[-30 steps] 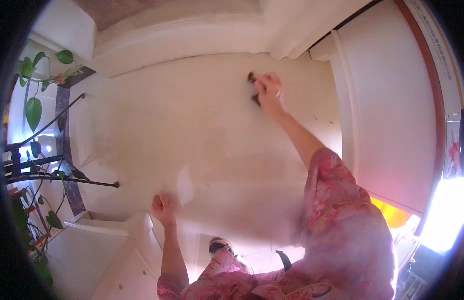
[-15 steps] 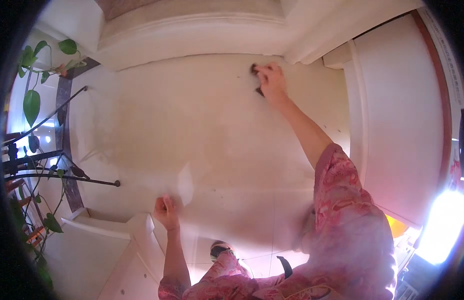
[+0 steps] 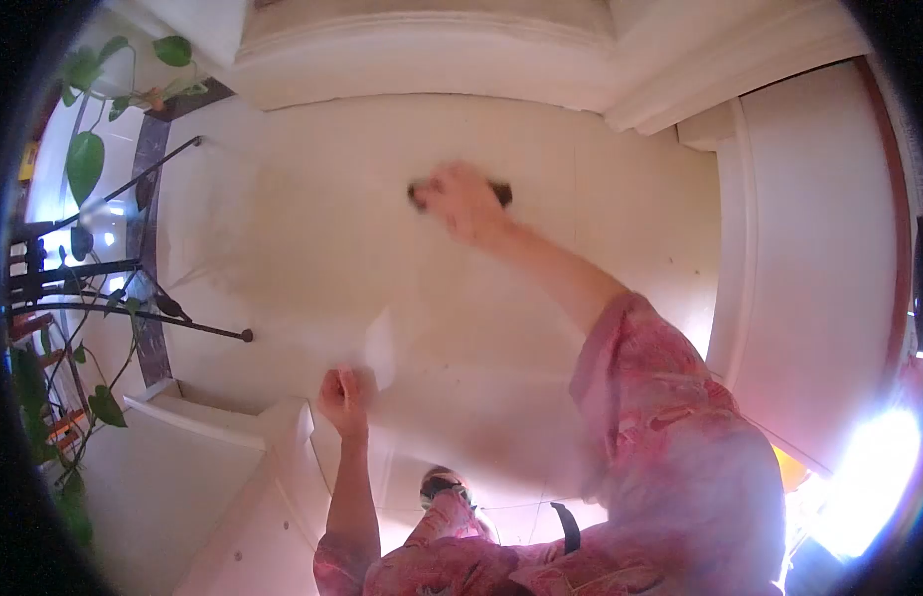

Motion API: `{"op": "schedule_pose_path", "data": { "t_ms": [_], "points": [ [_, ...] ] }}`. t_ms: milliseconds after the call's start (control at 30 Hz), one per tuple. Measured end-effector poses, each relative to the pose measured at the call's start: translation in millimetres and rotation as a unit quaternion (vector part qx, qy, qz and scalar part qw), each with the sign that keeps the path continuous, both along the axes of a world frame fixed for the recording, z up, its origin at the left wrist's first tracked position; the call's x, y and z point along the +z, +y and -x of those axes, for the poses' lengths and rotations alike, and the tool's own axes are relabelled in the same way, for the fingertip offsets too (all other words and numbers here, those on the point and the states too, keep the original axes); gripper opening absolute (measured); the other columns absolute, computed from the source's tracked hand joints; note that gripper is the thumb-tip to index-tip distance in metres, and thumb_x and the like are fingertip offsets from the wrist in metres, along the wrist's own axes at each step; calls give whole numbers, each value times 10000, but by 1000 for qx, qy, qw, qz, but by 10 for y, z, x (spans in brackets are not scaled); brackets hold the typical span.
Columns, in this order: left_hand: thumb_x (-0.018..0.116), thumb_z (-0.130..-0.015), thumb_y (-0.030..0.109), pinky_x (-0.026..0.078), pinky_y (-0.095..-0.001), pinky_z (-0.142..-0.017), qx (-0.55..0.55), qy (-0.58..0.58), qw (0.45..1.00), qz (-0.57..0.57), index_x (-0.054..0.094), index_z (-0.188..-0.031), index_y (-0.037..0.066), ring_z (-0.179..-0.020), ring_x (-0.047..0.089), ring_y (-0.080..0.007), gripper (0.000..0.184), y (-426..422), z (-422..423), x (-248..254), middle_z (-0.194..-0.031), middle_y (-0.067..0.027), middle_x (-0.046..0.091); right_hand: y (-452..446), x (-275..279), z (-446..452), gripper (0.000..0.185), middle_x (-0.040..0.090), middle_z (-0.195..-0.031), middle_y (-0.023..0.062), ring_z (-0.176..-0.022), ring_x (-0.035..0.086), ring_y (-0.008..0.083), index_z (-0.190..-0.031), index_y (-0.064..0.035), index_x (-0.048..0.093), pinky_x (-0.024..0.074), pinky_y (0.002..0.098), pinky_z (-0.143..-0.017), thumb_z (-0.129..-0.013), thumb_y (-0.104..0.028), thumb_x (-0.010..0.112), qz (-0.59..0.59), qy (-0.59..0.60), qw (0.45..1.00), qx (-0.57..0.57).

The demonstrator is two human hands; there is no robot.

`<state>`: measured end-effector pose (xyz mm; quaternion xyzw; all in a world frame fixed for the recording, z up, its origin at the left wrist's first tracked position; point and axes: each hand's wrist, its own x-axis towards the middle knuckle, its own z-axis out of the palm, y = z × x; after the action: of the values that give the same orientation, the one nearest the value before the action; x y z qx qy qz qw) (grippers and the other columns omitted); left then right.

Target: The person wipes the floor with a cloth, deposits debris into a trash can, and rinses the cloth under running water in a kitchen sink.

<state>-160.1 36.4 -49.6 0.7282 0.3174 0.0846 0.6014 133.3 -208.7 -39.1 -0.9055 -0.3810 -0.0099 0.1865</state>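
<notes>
Seen from the middle of the view, a pale floor [image 3: 461, 328] fills the centre, with a white moulded ledge [image 3: 432, 70] bounding it at 12 o'clock. At 3 o'clock a broad white panel [image 3: 819, 258] with a reddish-brown edge limits the right side. Towards 10 o'clock hang the green leaves of a plant [image 3: 85, 167], and at 9 o'clock thin black rods [image 3: 208, 327] jut inwards, their ends well apart from either hand. A white cabinet [image 3: 203, 497] stands near the left forearm at 8 o'clock; a glaring light [image 3: 879, 477] and a bit of yellow [image 3: 791, 467] sit around 4, a shoe [image 3: 442, 487] at 6.

The right hand [image 3: 463, 202], at 12 o'clock, is bent round a dark object [image 3: 502, 193] that shows on both sides of it (blurred, so its kind is unclear). Whether the object touches the floor I cannot tell. The left hand [image 3: 343, 397], towards 8 o'clock, has its fingers curled in; its contents, if any, are hidden.
</notes>
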Motion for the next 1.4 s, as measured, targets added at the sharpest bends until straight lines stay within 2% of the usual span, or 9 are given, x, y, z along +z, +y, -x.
{"op": "schedule_pose_path", "data": {
  "t_ms": [167,500,600,700,800,900,967,1233,1400],
  "points": [
    [573,-914,272,279,-202,-452,-3,-10,1000,21,397,-604,90,-518,348,-30,400,22,12,-34,-557,62,382,-308,109,997,226,565,-903,68,-900,542,302,-940,-128,604,467,412,-754,-721,-183,608,-73,62,971,219],
    [521,-938,228,309,-207,-442,-37,-13,999,26,439,-678,121,-521,396,-41,293,63,50,-121,-596,53,434,-2073,-105,-96,191,590,-876,157,-873,549,305,-949,-55,651,430,428,-765,-834,-154,535,-77,-85,879,-463],
    [556,-924,275,292,-199,-460,-21,3,999,30,403,-607,102,-522,361,-26,392,12,10,-97,-557,61,395,-1123,-124,165,183,584,-933,144,-933,536,293,-919,-83,600,428,440,-786,-884,-159,437,-8,-69,943,-325],
    [560,-922,273,295,-198,-458,10,1,998,63,411,-610,105,-515,362,-27,385,-46,-54,60,-554,61,397,-132,170,830,194,558,-989,132,-1020,514,286,-987,-168,626,439,424,-887,-889,-206,463,142,291,921,-218],
    [560,-922,266,295,-197,-458,28,7,998,51,421,-615,108,-516,363,-28,372,-57,-77,113,-558,60,401,-126,204,1531,142,569,-946,108,-979,544,294,-914,-147,640,466,423,-843,-790,-137,572,-110,179,969,129],
    [562,-920,259,295,-195,-460,32,-12,997,66,417,-612,109,-521,367,-28,372,-41,-71,120,-561,61,402,-161,622,1266,134,570,-917,113,-950,539,302,-897,-119,658,456,407,-838,-789,-126,580,-192,480,824,-232],
    [567,-918,259,293,-196,-463,29,1,999,45,419,-612,103,-530,371,-29,374,-53,-80,138,-566,62,413,-576,-148,749,161,561,-858,96,-795,554,236,-963,-62,658,454,338,-689,-840,-136,585,-263,70,941,-203],
    [552,-926,257,293,-211,-463,13,12,999,37,424,-623,101,-533,374,-38,365,7,-8,3,-577,59,416,-343,-66,-545,149,546,-937,138,-911,516,314,-914,-71,665,436,437,-758,-788,-85,586,-97,-85,888,-442],
    [528,-939,266,284,-214,-452,-6,5,1000,25,399,-639,124,-524,359,-39,356,-27,-43,76,-579,70,387,-149,46,-87,134,540,-948,134,-900,512,324,-899,-75,660,442,438,-815,-804,-95,568,-100,62,986,-115]
  ]
}}
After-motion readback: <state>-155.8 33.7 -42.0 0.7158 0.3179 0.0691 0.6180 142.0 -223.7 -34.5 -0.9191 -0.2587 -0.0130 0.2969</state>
